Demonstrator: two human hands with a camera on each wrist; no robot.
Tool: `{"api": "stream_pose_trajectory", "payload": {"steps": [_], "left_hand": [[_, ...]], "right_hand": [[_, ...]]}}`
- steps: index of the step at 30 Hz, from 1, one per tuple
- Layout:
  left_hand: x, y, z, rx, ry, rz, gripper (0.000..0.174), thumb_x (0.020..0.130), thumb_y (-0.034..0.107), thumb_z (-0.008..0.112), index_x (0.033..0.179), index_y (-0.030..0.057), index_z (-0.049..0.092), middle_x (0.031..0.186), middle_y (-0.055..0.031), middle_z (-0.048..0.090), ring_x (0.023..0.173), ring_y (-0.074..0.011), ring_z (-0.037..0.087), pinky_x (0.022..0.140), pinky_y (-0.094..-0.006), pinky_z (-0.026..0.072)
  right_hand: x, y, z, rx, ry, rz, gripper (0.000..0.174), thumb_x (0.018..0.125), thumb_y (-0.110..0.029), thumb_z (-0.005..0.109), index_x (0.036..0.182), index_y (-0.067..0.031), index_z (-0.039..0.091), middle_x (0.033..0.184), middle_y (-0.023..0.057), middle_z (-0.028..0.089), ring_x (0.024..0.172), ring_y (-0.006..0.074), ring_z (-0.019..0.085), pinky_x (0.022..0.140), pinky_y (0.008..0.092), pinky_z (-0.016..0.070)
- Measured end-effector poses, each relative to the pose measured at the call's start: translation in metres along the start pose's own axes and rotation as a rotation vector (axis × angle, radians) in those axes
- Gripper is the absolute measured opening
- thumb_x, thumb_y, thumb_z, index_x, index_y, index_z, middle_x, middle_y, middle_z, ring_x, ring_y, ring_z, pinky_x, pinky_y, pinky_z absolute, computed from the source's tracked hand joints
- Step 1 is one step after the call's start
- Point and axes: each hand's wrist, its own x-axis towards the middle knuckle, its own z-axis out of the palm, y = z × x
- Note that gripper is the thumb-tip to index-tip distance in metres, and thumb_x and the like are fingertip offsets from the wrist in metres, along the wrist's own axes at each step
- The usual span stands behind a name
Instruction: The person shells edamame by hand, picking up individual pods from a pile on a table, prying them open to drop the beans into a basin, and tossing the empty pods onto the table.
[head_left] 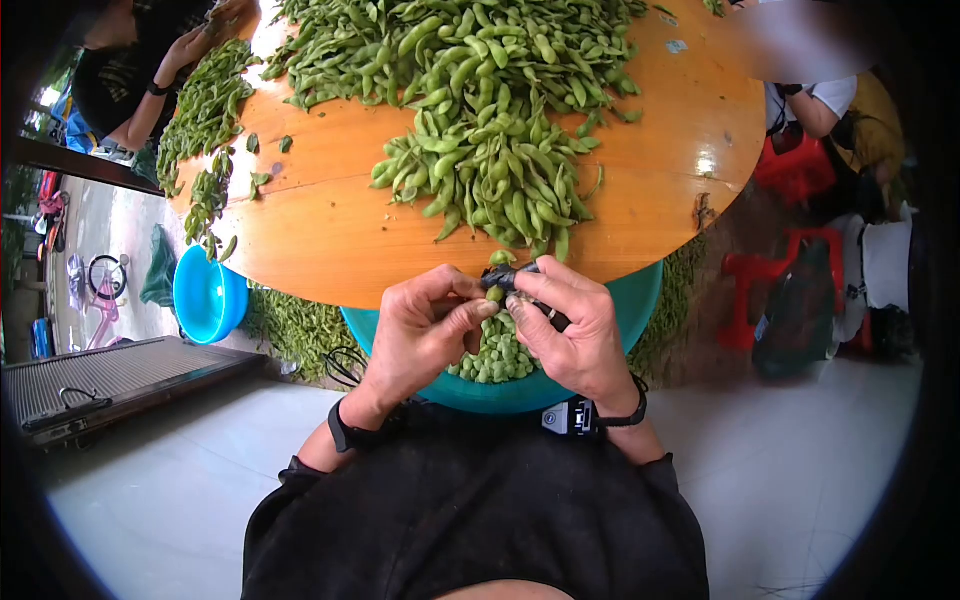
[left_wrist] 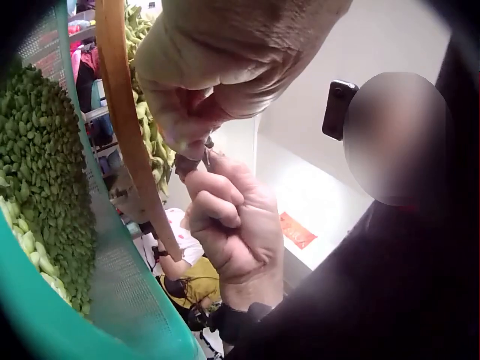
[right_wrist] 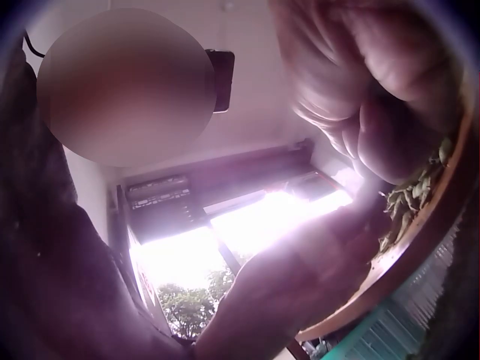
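Just off the near edge of the round wooden desk [head_left: 320,230], both hands meet over a teal basin [head_left: 640,300] tucked under that edge. The left hand [head_left: 425,325] has its fingers curled, thumb and forefinger pinching a green pod [head_left: 496,291]. The right hand [head_left: 575,330] is curled round a small dark tool [head_left: 512,276] whose tip touches the same pod. The pod sits between the two thumbs, above the shelled beans [head_left: 495,360] heaped in the basin. A large pile of pods [head_left: 490,170] covers the middle of the desk and reaches almost to the near edge. The main risk looks like the tool slipping off the smooth, curved pod into the left thumb, since the fingertips sit right against it and the grip on the pod is small. A bean could also pop sideways, miss the basin and drop to the floor, because the hands are over the basin's inner rim, not its centre. The right wrist view is too washed out to show the tool's edge.
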Motion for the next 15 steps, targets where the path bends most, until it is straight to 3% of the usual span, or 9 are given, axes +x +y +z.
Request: {"api": "stream_pose_trajectory", "payload": {"steps": [1, 3, 4, 7, 8, 9, 11, 12, 15], "left_hand": [[0.0, 0.0, -0.003, -0.128, -0.058, -0.106, 0.009, 0.093, 0.006, 0.067, 0.088, -0.0012, 0.063, 0.071, -0.0056, 0.063, 0.054, -0.0076, 0.059, 0.043, -0.0201, 0.0396], [0.003, -0.003, -0.009, -0.224, -0.13, -0.135, 0.011, 0.093, 0.009, 0.067, 0.089, -0.0005, 0.063, 0.074, -0.0065, 0.063, 0.053, -0.0098, 0.06, 0.042, -0.0211, 0.0388], [0.004, -0.002, -0.009, -0.344, -0.195, -0.163, 0.011, 0.093, 0.009, 0.066, 0.089, -0.0002, 0.063, 0.074, -0.0063, 0.064, 0.054, -0.0108, 0.06, 0.042, -0.0215, 0.0393], [0.006, 0.0, -0.009, -0.508, -0.266, -0.201, 0.012, 0.094, 0.011, 0.066, 0.09, 0.0002, 0.062, 0.075, -0.0062, 0.064, 0.055, -0.0129, 0.061, 0.042, -0.0219, 0.0401], [0.006, -0.001, -0.007, -0.445, -0.247, -0.171, 0.013, 0.095, 0.012, 0.065, 0.091, 0.0003, 0.061, 0.076, -0.007, 0.064, 0.055, -0.0131, 0.061, 0.042, -0.0217, 0.04], [0.006, -0.001, -0.004, -0.382, -0.227, -0.142, 0.014, 0.095, 0.013, 0.065, 0.091, 0.0004, 0.06, 0.077, -0.0077, 0.065, 0.055, -0.0132, 0.061, 0.042, -0.0216, 0.04], [0.006, 0.003, 0.001, -0.309, -0.178, -0.119, 0.017, 0.096, 0.017, 0.065, 0.093, 0.0009, 0.058, 0.071, -0.0066, 0.064, 0.054, -0.011, 0.06, 0.043, -0.0217, 0.0396], [0.008, 0.005, 0.0, -0.195, -0.188, -0.122, 0.019, 0.097, 0.019, 0.065, 0.093, 0.0008, 0.058, 0.068, -0.0053, 0.062, 0.054, -0.0097, 0.059, 0.043, -0.0218, 0.0401], [0.01, 0.011, 0.001, -0.035, -0.185, -0.126, 0.023, 0.098, 0.022, 0.063, 0.092, 0.0002, 0.058, 0.06, -0.0021, 0.06, 0.052, -0.0063, 0.057, 0.045, -0.0231, 0.0414]], "right_hand": [[0.0, -0.001, -0.002, 0.001, 0.0, 0.006, 0.02, 0.089, 0.003, 0.062, 0.107, 0.0069, 0.065, 0.082, 0.0059, 0.056, 0.066, 0.0109, 0.055, 0.058, 0.0249, 0.0442], [-0.001, -0.005, -0.007, 0.47, -0.089, 0.26, 0.016, 0.091, 0.003, 0.06, 0.106, 0.0086, 0.063, 0.082, 0.0026, 0.053, 0.059, 0.0071, 0.05, 0.05, 0.0229, 0.039], [-0.001, -0.003, -0.008, 0.656, -0.12, 0.268, 0.016, 0.094, 0.003, 0.058, 0.107, 0.0093, 0.062, 0.082, 0.0002, 0.048, 0.055, 0.0036, 0.047, 0.046, 0.0212, 0.034], [0.001, 0.002, -0.01, 0.669, -0.118, 0.286, 0.017, 0.095, 0.002, 0.057, 0.11, 0.0096, 0.061, 0.083, -0.0002, 0.048, 0.055, 0.0024, 0.046, 0.046, 0.021, 0.033], [0.004, -0.004, -0.01, 0.618, -0.1, 0.286, 0.017, 0.092, 0.003, 0.059, 0.108, 0.0076, 0.063, 0.081, 0.0026, 0.052, 0.057, 0.0078, 0.051, 0.049, 0.0247, 0.0386], [0.005, -0.003, -0.009, 0.623, -0.108, 0.292, 0.017, 0.092, 0.003, 0.059, 0.108, 0.0076, 0.063, 0.081, 0.0026, 0.052, 0.057, 0.0078, 0.051, 0.049, 0.0247, 0.0386], [0.006, -0.002, -0.004, -0.036, -0.032, -0.032, 0.018, 0.088, 0.003, 0.061, 0.105, 0.0047, 0.065, 0.081, 0.0079, 0.057, 0.063, 0.0168, 0.057, 0.055, 0.029, 0.0453], [0.007, -0.004, -0.003, -0.145, -0.01, -0.134, 0.019, 0.084, 0.004, 0.062, 0.103, 0.0027, 0.065, 0.082, 0.0115, 0.058, 0.07, 0.0234, 0.061, 0.062, 0.0315, 0.0487], [0.008, -0.006, -0.003, -0.206, 0.008, -0.145, 0.019, 0.084, 0.005, 0.061, 0.102, 0.0029, 0.065, 0.081, 0.0107, 0.057, 0.068, 0.0232, 0.061, 0.061, 0.0313, 0.0484]]}}
